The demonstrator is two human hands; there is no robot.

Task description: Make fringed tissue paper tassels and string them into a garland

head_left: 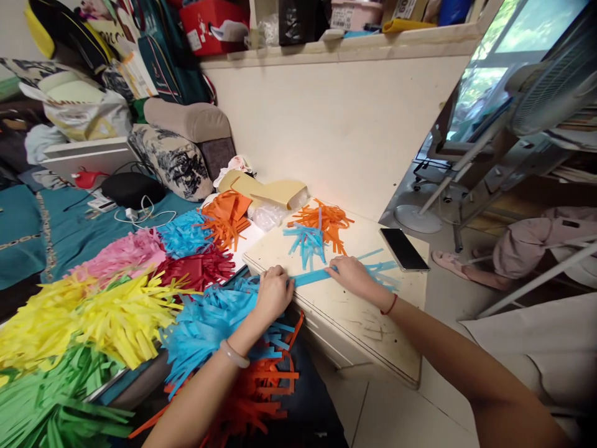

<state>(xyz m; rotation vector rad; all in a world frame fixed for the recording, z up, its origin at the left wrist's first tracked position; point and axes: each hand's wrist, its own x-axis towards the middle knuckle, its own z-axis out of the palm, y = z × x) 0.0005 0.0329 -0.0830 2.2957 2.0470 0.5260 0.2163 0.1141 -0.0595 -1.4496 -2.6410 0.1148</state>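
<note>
A blue paper strip (311, 277) lies stretched across a small cream table (364, 323). My left hand (273, 292) is closed in a fist, pinching the strip's left end at the table's edge. On the strip's right part rests my right hand (353, 277), fingers curled and pressing it down against the tabletop. More blue fringed paper (209, 326) spills under my left wrist, with orange-red fringed paper (261, 386) below it on my lap. Loose blue cut strips (305, 241) and orange ones (326, 219) lie further back on the table.
A black phone (403, 249) lies at the table's far right corner. Piles of fringed paper in yellow (93, 317), green (41, 398), pink (124, 252) and red (198, 267) cover the bed at left. A standing fan (550, 87) and another person's foot (459, 264) are at right.
</note>
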